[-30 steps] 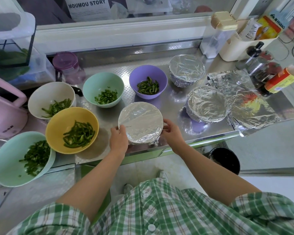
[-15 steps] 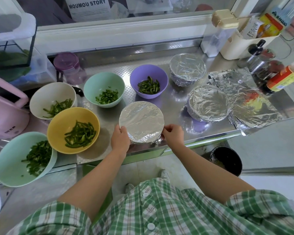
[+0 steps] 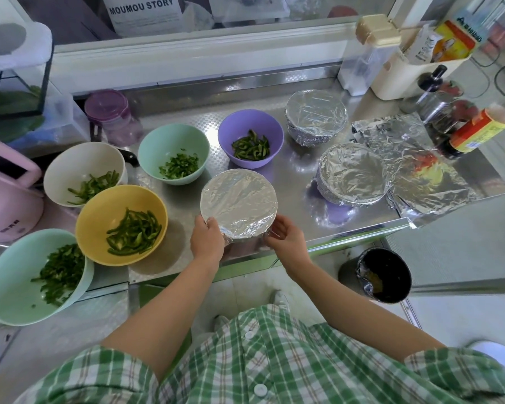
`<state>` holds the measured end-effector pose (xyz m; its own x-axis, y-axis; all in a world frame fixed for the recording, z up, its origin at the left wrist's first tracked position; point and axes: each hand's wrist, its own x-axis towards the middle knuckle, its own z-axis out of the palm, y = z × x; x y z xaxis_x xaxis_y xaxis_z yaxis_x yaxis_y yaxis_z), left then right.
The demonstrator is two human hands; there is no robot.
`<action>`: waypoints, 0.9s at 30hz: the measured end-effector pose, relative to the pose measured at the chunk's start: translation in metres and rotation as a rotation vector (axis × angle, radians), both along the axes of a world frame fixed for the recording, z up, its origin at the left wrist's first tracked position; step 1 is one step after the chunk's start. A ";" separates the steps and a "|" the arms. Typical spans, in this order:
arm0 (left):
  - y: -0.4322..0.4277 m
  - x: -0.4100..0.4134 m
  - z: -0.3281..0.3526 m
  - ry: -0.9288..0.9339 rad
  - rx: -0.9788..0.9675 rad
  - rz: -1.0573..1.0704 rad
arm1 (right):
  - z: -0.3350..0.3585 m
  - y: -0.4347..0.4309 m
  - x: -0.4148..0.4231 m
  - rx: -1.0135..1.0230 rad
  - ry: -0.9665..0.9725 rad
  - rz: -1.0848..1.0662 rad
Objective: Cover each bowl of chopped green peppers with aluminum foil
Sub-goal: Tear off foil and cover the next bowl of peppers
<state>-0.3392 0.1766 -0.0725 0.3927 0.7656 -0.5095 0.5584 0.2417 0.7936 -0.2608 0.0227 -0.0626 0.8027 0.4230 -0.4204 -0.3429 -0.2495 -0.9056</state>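
A foil-covered bowl (image 3: 239,201) stands near the front edge of the steel counter (image 3: 292,182). My left hand (image 3: 207,239) curls round its near-left rim, and my right hand (image 3: 285,236) pinches the foil at its near-right side. Two more foil-covered bowls, a far one (image 3: 316,115) and a nearer one (image 3: 352,172), sit to the right. Uncovered bowls with chopped green peppers stand to the left: purple (image 3: 250,137), mint (image 3: 173,153), white (image 3: 83,172), yellow (image 3: 121,223) and a large mint one (image 3: 35,275).
Loose foil sheets (image 3: 411,164) lie at the right end of the counter. Bottles and a cream container (image 3: 414,74) crowd the back right corner. A pink appliance (image 3: 8,196) and a purple-lidded jar (image 3: 108,112) stand at the left. A black bin (image 3: 384,275) sits below the counter edge.
Both hands have slid along the bowl's rim toward its near side, closer to each other, still on the foil. The bowls have not moved.
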 end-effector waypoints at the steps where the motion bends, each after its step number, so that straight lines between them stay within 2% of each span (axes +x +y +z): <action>1: 0.000 0.000 0.000 0.000 -0.006 0.003 | 0.001 0.001 0.001 -0.050 -0.045 -0.007; 6: -0.001 0.000 0.004 0.002 -0.033 0.013 | 0.012 0.011 0.013 -0.243 -0.167 -0.039; 16: -0.002 -0.001 -0.001 -0.011 -0.053 0.020 | 0.008 0.011 0.023 -0.362 -0.052 -0.145; 21: -0.001 0.001 -0.001 -0.006 -0.062 0.026 | 0.002 0.014 0.019 -0.226 0.119 -0.320; 27: -0.003 0.002 0.001 -0.018 -0.093 0.041 | 0.000 0.018 0.021 -0.134 0.256 -0.295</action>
